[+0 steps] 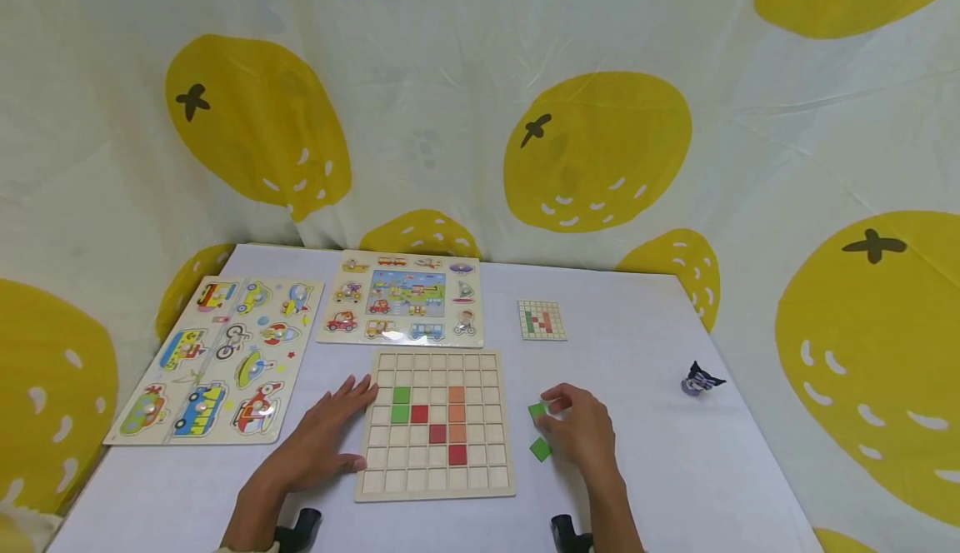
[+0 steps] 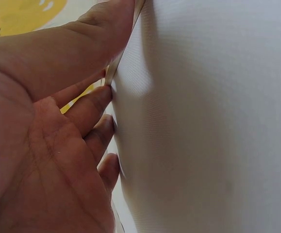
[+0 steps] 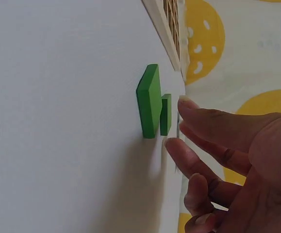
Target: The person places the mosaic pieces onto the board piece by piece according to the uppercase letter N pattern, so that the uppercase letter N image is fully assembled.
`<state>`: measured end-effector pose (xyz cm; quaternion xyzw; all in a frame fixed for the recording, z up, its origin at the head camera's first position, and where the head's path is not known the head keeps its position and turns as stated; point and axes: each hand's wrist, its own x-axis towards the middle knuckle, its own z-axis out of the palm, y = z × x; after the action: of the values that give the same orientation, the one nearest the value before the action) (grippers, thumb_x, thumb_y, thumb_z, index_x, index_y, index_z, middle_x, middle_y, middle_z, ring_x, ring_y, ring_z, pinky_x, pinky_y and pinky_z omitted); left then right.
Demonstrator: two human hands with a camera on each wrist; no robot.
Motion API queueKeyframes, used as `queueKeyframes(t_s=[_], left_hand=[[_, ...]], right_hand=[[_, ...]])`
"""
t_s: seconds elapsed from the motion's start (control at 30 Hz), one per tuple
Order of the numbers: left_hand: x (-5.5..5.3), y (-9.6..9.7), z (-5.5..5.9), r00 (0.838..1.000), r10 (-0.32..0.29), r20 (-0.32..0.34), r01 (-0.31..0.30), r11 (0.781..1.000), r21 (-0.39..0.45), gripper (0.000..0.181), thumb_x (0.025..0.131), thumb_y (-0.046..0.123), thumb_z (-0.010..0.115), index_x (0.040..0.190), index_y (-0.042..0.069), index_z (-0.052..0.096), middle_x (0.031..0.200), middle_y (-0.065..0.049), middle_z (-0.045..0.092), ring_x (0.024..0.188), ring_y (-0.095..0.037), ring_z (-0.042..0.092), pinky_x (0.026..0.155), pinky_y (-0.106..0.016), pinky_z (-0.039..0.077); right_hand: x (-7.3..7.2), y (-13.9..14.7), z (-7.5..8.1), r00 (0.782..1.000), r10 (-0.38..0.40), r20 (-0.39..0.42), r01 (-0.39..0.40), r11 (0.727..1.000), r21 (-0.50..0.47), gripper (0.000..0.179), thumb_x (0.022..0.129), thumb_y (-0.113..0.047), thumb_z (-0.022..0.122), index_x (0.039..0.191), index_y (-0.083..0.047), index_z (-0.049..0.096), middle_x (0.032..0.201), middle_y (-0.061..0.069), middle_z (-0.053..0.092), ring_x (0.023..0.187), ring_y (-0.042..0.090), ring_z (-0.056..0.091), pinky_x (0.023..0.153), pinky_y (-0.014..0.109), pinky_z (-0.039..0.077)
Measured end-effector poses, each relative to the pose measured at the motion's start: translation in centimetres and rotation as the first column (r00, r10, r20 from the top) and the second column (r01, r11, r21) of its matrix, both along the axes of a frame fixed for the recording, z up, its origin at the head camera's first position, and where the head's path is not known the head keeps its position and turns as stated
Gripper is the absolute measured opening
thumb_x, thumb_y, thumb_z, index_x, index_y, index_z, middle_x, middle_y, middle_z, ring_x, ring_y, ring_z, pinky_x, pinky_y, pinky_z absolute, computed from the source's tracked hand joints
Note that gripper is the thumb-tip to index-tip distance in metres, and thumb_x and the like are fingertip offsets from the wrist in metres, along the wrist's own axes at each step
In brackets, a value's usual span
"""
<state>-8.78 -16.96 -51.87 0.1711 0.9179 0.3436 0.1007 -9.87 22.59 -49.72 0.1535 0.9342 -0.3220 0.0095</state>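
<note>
A wooden grid board [image 1: 395, 458] lies on the table with two green tiles [image 1: 400, 413], three red tiles [image 1: 437, 434] and three orange tiles [image 1: 457, 413] in its cells. My left hand [image 1: 324, 435] touches the board's left edge, fingers spread and thumb nearer me. To the right of the board, two loose green tiles lie on the cloth. At the farther green tile [image 1: 536, 411] is my right hand [image 1: 581, 426], its thumb and index finger apart around the tile's near side. The nearer green tile [image 3: 150, 101] lies flat, untouched.
A small pattern card [image 1: 542, 321] lies beyond the loose tiles. Two vehicle picture puzzles, one at the far side [image 1: 407, 299] and one at the left [image 1: 213, 361], flank the board. A small dark-and-striped object [image 1: 700, 381] sits near the table's right edge.
</note>
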Motion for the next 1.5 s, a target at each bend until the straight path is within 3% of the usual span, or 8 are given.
queueKeyframes(t_s=[0.47,0.8,1.07,1.23,1.5], left_hand=[[0.1,-0.1,-0.4,1.000,0.001,-0.017,0.000,1.000,0.006,0.107,0.071,0.024,0.096,0.164,0.017,0.043,0.175,-0.008,0.033,0.165,-0.042,0.019,0.132,-0.066,0.015],[0.1,0.0,-0.1,1.000,0.006,0.016,-0.007,1.000,0.002,0.108,0.072,0.020,0.096,0.165,0.016,0.041,0.176,-0.007,0.030,0.166,-0.041,0.017,0.133,-0.066,0.012],[0.1,-0.1,-0.2,1.000,0.003,-0.012,-0.003,1.000,0.003,0.108,0.071,0.024,0.096,0.164,0.015,0.042,0.175,-0.009,0.033,0.165,-0.043,0.018,0.132,-0.066,0.014],[0.0,0.0,-0.5,1.000,-0.001,-0.029,0.001,1.000,0.002,0.107,0.071,0.025,0.096,0.164,0.016,0.043,0.175,-0.010,0.034,0.164,-0.043,0.019,0.131,-0.066,0.015],[-0.1,0.1,-0.5,1.000,0.003,0.009,-0.003,1.000,-0.001,0.109,0.072,0.023,0.096,0.165,0.018,0.040,0.176,-0.007,0.030,0.166,-0.040,0.016,0.133,-0.065,0.012]], right_hand=[[-0.5,-0.7,-0.3,0.999,0.034,0.010,-0.034,0.999,0.036,0.023,0.079,-0.009,0.090,0.096,-0.014,0.076,0.086,0.002,0.069,0.080,0.020,0.058,0.063,0.029,0.041],[-0.4,-1.7,-0.3,0.997,0.017,-0.072,-0.023,0.996,-0.087,0.019,0.080,-0.007,0.090,0.086,-0.018,0.075,0.078,-0.002,0.069,0.073,0.018,0.055,0.057,0.027,0.041],[-0.1,-4.3,0.1,0.988,0.080,-0.133,-0.097,0.987,-0.132,0.020,0.079,-0.010,0.092,0.082,-0.021,0.076,0.075,-0.006,0.070,0.072,0.016,0.050,0.060,0.027,0.037],[0.1,-6.2,0.3,0.986,0.111,-0.122,-0.130,0.978,-0.165,0.021,0.080,-0.012,0.092,0.080,-0.024,0.075,0.074,-0.008,0.068,0.072,0.016,0.050,0.060,0.026,0.038],[0.4,-9.1,0.3,0.975,0.193,-0.106,-0.210,0.961,-0.182,0.021,0.081,-0.017,0.093,0.079,-0.025,0.073,0.072,-0.010,0.067,0.074,0.014,0.053,0.059,0.026,0.040]])
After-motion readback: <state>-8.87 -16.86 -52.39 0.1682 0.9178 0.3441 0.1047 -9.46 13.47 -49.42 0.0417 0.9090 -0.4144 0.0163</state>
